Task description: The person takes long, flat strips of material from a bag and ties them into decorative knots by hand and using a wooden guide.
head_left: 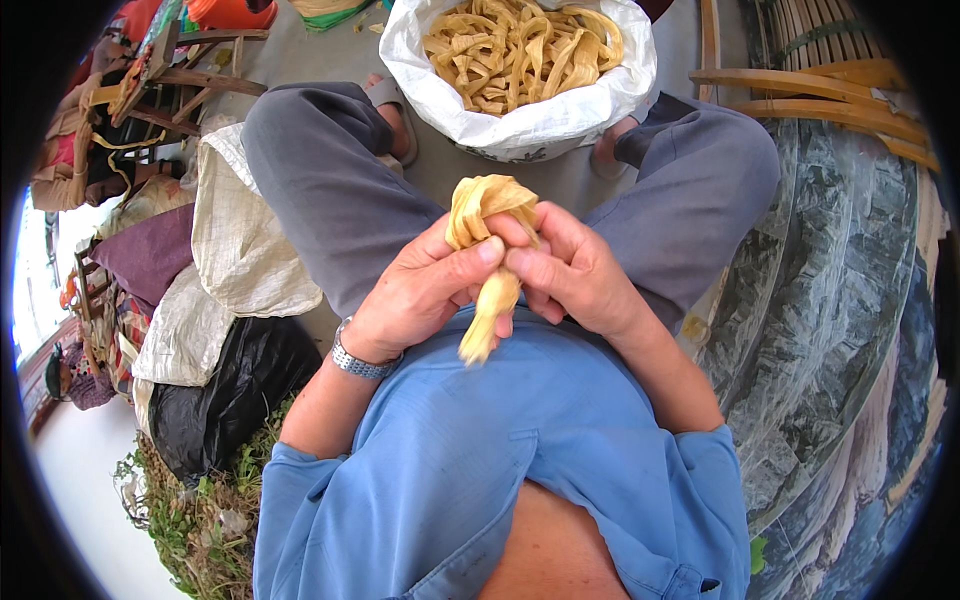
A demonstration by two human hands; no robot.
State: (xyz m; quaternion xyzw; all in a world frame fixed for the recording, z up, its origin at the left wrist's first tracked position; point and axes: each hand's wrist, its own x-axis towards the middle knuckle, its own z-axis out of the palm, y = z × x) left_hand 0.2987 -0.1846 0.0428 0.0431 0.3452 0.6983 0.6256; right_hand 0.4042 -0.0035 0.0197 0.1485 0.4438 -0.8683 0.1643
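Note:
A bundle of pale yellow, ribbon-like strips [485, 200] is between my two hands, above my lap. Its upper part bends into a loop, while a frayed end [485, 325] hangs below the fingers. My left hand [432, 275] is closed on the bundle, its thumb pressed near the middle. From the other side, my right hand [580, 268] pinches the same bundle, with thumb and fingertips close to the left thumb. Just beyond my knees stands an open white woven sack [410, 55], holding many similar looped yellow strips [525, 55]. What the strips are made of, I cannot tell.
Wooden stools or chairs [200, 78] stand at the far left. Down the left side lie pale woven sacks [240, 230], a black plastic bag [245, 390] and plant scraps [205, 530]. Bamboo-like slats [830, 90] and a grey patterned sheet [800, 330] are on the right.

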